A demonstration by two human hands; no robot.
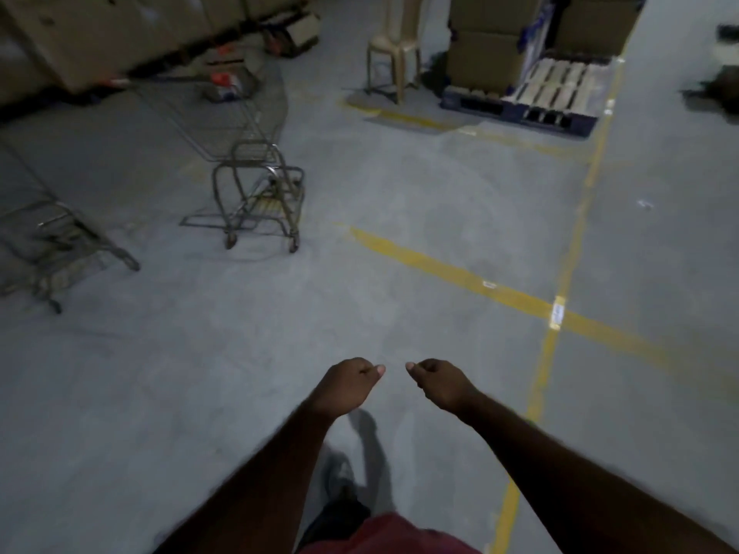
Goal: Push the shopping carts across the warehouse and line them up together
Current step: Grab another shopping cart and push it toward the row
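Note:
A wire shopping cart (244, 153) stands on the grey floor ahead and to the left, holding a red and white package. Part of a second cart (56, 241) shows at the left edge. My left hand (350, 383) and my right hand (438, 381) hang out in front of me over bare floor, low in the middle of the view, fingers curled into loose fists with nothing in them. Both hands are well short of either cart and touch nothing.
Stacked cardboard boxes (100, 34) line the back left. A plastic chair (394, 46) and a blue pallet (528, 101) loaded with boxes stand at the back. Yellow lines (472, 277) cross the concrete floor to my right.

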